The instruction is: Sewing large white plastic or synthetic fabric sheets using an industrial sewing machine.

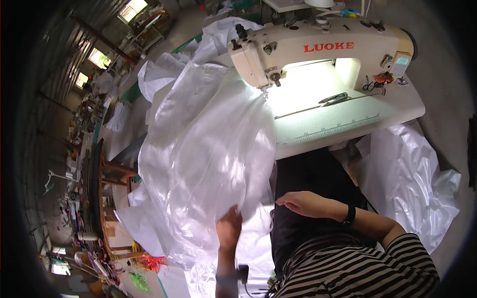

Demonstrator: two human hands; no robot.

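A large sheet of shiny white translucent plastic (198, 144) drapes from under the sewing machine (318, 44) down toward my lap. My left hand (229, 229) is closed on a fold in the lower part of this sheet, its fingertips partly hidden. Just right of the sheet's right edge, my right hand (305, 204) hovers over my dark trousers. Its fingers stretch leftward, apart from the plastic as far as I can tell, and nothing shows in them. The sheet's upper right corner meets the needle area (265, 93), lit by the machine's lamp.
Small thread snippers (334, 99) lie on the white machine bed (343, 116). More white plastic (407, 184) hangs at the right, below the bed. A wooden stand (117, 174) and cluttered floor with red strands (151, 262) are at the left.
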